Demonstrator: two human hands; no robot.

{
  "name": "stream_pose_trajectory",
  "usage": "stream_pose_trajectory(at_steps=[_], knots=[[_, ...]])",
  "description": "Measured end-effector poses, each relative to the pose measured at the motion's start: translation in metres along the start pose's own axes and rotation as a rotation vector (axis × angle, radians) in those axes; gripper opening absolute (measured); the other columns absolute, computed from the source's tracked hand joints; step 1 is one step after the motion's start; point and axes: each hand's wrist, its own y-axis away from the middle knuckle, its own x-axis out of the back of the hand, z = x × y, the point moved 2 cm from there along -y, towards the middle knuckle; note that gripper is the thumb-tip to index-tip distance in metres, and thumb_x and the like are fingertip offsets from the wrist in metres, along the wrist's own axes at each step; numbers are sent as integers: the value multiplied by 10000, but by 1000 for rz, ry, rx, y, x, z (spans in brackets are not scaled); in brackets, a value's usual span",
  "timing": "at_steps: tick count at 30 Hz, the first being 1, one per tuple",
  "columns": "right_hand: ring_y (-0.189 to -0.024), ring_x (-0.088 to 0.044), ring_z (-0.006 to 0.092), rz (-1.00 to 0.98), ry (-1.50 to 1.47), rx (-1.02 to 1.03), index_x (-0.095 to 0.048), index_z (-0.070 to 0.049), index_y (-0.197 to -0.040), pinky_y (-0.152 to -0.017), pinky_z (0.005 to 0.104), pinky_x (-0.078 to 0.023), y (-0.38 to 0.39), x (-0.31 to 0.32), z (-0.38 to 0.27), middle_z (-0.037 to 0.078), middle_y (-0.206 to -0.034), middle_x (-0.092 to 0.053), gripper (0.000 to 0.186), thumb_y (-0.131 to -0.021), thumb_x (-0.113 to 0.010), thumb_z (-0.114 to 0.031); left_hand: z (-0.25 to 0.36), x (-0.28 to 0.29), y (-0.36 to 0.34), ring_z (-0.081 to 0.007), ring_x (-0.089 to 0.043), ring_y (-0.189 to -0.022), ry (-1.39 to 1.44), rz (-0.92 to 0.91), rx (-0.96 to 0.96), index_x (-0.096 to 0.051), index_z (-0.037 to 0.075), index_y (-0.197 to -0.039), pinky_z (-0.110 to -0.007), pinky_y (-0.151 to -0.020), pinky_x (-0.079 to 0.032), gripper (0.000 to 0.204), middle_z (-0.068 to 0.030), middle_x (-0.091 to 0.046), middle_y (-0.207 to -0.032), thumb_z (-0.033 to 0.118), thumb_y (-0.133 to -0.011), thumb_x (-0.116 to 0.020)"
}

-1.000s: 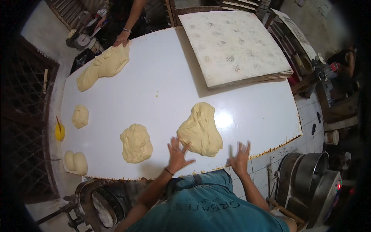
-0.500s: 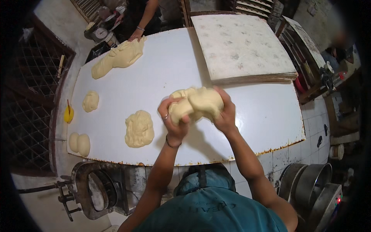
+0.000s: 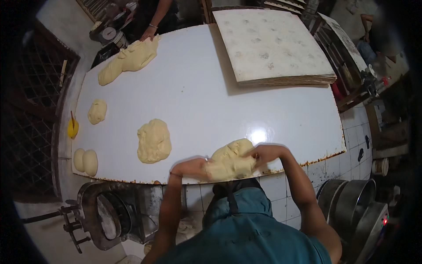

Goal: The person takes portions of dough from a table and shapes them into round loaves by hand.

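Note:
A large lump of pale dough (image 3: 231,160) rests on the white table at its near edge, its top folded and uneven. From the left side my left hand (image 3: 192,169) holds it, fingers blurred against the dough. My right hand (image 3: 266,154) grips the opposite side with bent fingers, partly smeared by motion. To the left lies another dough lump (image 3: 154,141), flattened and wrinkled, untouched by either hand.
Farther left are a small dough piece (image 3: 97,111), two smooth dough balls (image 3: 90,163) and a yellow container (image 3: 73,127). A co-worker's hand (image 3: 148,33) touches a long dough mass (image 3: 127,61). Stacked boards (image 3: 277,48) occupy the far right. Machines stand below the near edge.
My hands have brought the dough from above the table's middle down onto its near edge. The lump now lies spread on the surface. The view has shifted slightly.

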Motion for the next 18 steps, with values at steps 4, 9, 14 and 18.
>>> stream_pose_trajectory(at_steps=[4, 9, 14, 18], knots=[[-1028, -526, 211, 1295, 213, -202, -477, 24, -1198, -844, 322, -444, -9, 65, 48, 192, -1189, -502, 431, -813, -620, -109, 1, 106, -66, -222, -472, -1144, -215, 1023, 66, -421, -8, -1294, -315, -954, -386, 544, -182, -467, -1278, 259, -859, -607], [-1242, -367, 311, 1059, -748, -80, -166, -8, -1406, -1019, 406, -331, -47, -20, 53, 198, -1348, -349, 824, -788, -686, -172, 24, 138, -140, -290, -419, -1215, -357, 657, -141, -389, 55, -1343, -365, -1026, -311, 542, -160, -487, -1274, 361, -911, -507], [-1206, -420, 260, 1151, -492, -3, -281, -18, -1352, -985, 371, -368, -143, -22, 50, 190, -1317, -407, 806, -714, -743, -185, 6, 121, -143, -236, -446, -1163, 55, 400, 14, -263, 75, -1413, -346, -1007, -327, 652, -120, -491, -1262, 416, -906, -491], [-902, -606, 222, 945, -736, -49, -539, -38, -1142, -807, 318, -490, -175, 66, 0, 133, -1004, -628, 517, -715, -751, -236, 31, 108, -112, -155, -505, -1044, 480, 829, -66, -402, -1, -1319, -299, -908, -411, 537, -120, -561, -1142, 310, -900, -529]])
